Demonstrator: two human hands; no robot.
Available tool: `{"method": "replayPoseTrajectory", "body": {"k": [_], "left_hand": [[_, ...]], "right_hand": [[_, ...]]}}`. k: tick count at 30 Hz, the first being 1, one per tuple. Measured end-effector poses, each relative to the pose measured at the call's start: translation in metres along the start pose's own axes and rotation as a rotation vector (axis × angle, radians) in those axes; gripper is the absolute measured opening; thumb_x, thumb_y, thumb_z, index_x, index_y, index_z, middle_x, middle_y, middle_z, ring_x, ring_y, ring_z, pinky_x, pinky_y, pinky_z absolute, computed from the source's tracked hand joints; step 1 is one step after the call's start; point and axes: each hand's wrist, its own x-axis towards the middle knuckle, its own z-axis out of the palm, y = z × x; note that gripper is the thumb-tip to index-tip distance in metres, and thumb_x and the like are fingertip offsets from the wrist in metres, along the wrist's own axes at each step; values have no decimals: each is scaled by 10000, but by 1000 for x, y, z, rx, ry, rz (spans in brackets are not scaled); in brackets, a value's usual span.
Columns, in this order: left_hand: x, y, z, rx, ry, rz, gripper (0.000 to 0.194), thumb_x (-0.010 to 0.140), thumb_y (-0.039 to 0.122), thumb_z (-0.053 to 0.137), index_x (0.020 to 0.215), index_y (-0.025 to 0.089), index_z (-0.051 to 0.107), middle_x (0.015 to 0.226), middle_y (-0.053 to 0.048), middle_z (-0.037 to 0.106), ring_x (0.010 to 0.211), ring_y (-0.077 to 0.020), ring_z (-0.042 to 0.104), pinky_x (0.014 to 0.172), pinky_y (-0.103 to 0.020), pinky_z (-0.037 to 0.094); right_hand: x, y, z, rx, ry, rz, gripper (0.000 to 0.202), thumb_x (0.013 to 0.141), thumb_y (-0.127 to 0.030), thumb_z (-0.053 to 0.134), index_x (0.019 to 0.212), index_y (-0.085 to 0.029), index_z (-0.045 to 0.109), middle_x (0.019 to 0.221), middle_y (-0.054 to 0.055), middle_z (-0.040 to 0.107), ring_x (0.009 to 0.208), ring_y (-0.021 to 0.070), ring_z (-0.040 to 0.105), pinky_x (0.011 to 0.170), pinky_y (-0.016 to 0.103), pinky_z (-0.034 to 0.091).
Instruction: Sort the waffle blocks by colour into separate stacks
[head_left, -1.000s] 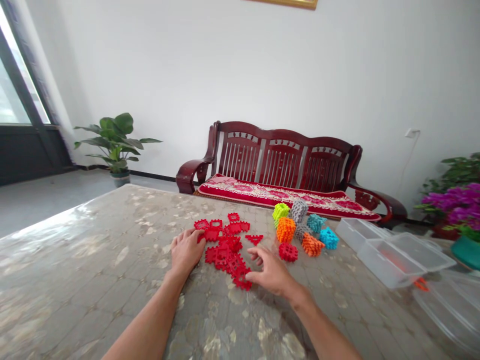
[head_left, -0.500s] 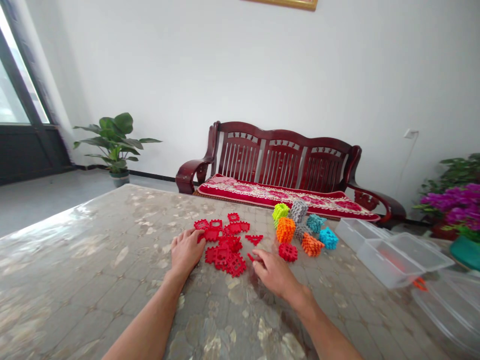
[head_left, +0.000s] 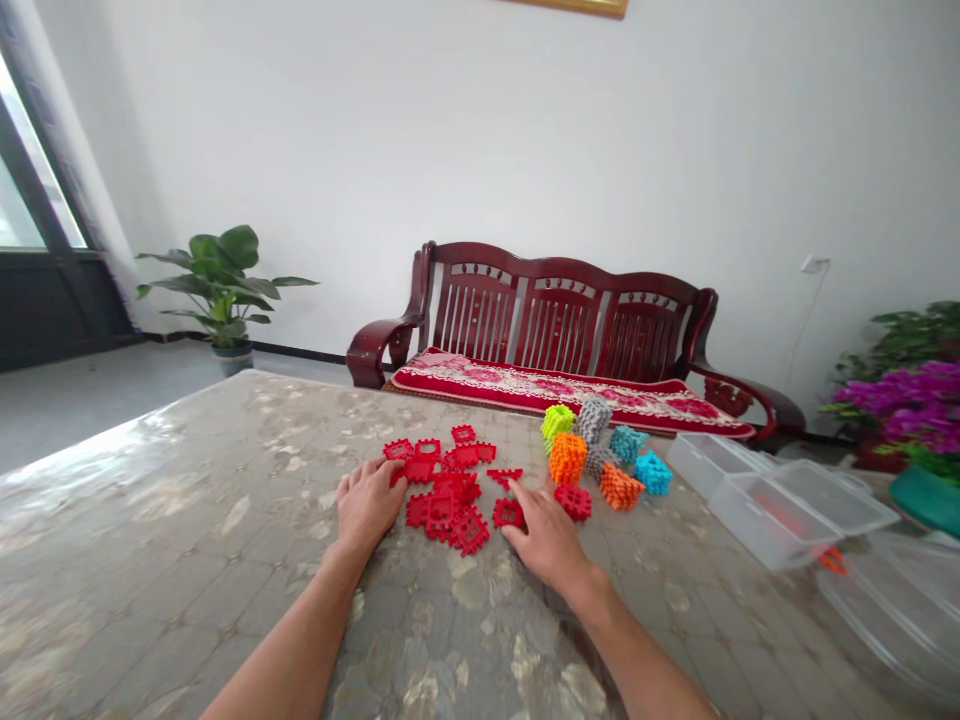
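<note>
Several red plastic interlocking tiles with toothed edges (head_left: 441, 513) lie in a loose heap on the table. My left hand (head_left: 369, 505) rests at the heap's left side, its fingertips at a red tile. To the heap's right, my right hand (head_left: 547, 533) has its fingers apart over the tabletop. A square red tile (head_left: 507, 514) lies flat between its thumb and index finger, partly covered. The index fingertip reaches the near edge of a triangular red tile (head_left: 504, 475). Just beyond that hand sits a built red block (head_left: 573, 502).
Built blocks stand on the right: lime green (head_left: 556, 425), orange (head_left: 568, 458), grey (head_left: 595, 420), teal (head_left: 628, 442), blue (head_left: 653, 474) and dark orange (head_left: 620, 487). Further right are a clear plastic box (head_left: 780, 520) and lid (head_left: 892, 610). A wooden bench (head_left: 562, 310) stands behind the table.
The red tile that was tilted at my right fingertips now lies flat on the table. My right index finger has moved forward to the triangular tile. My left hand stays put.
</note>
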Motion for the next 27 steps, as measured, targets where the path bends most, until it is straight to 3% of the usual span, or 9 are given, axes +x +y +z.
{"method": "replayPoseTrajectory", "body": {"k": [5, 13, 18, 21, 27], "left_hand": [[0, 0, 0, 12, -7, 6, 420, 888, 377, 408, 1206, 289, 667, 1345, -55, 608, 1232, -271, 526, 1067, -442, 330], [-1, 2, -3, 20, -12, -3, 425, 890, 379, 406, 1214, 286, 666, 1352, -59, 602, 1242, -277, 522, 1077, -443, 324], [-1, 2, -2, 14, -3, -3, 422, 889, 385, 411, 1211, 291, 669, 1351, -55, 606, 1231, -273, 530, 1070, -437, 335], [-1, 1, -1, 7, 0, -2, 416, 890, 382, 410, 1204, 303, 672, 1351, -49, 607, 1233, -269, 528, 1071, -438, 332], [2, -2, 3, 14, 7, 7, 417, 887, 407, 408, 1202, 315, 667, 1347, -42, 610, 1235, -265, 523, 1060, -438, 337]], "right_hand": [[0, -2, 1, -45, -29, -22, 534, 835, -229, 592, 1360, -151, 532, 1275, 123, 638, 1214, 272, 553, 1064, 398, 404], [0, 3, -8, 23, 72, 11, 550, 740, -248, 673, 1274, -175, 569, 1147, 94, 686, 1077, 245, 616, 977, 362, 458], [7, 34, -44, 35, 203, 113, 553, 749, -306, 681, 1278, -198, 560, 1095, 69, 708, 1052, 238, 622, 948, 358, 455], [8, 60, -62, 7, 210, 146, 563, 752, -299, 664, 1296, -206, 550, 1088, 71, 713, 1042, 238, 632, 940, 362, 450], [4, 83, -67, -81, 117, 174, 589, 746, -270, 658, 1319, -199, 540, 1125, 68, 711, 1110, 240, 610, 976, 367, 422]]}}
